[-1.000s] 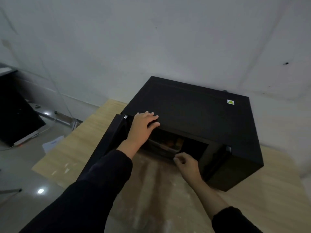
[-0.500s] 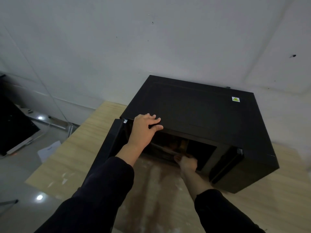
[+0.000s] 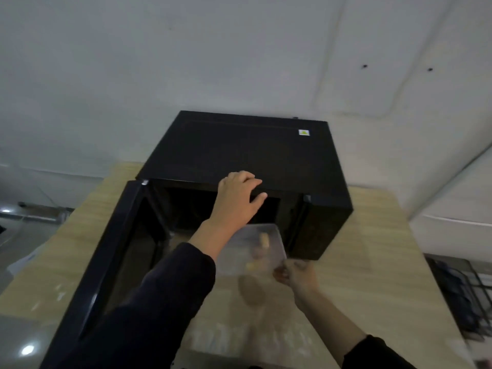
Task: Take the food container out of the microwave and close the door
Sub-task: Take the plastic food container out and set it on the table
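A black microwave (image 3: 247,147) stands on a light wooden table (image 3: 372,257) against the wall. Its door (image 3: 106,257) is swung wide open to the left. My left hand (image 3: 237,201) rests flat on the front top edge of the microwave, fingers spread over the rim. My right hand (image 3: 298,278) grips the near right corner of a clear plastic food container (image 3: 255,249) with pale food pieces inside. The container is just outside the cavity opening, above the table, and looks blurred. My left forearm hides its left part.
A white wall rises behind the microwave. A dark wire rack (image 3: 463,294) sits at the table's right edge. A white appliance or cabinet (image 3: 458,209) stands to the right. Grey floor (image 3: 21,262) shows at the left, below the table's edge.
My right hand went into the cavity, closed on the container and drew it out toward me. My left hand slid right along the microwave's top edge. The view shifted right.
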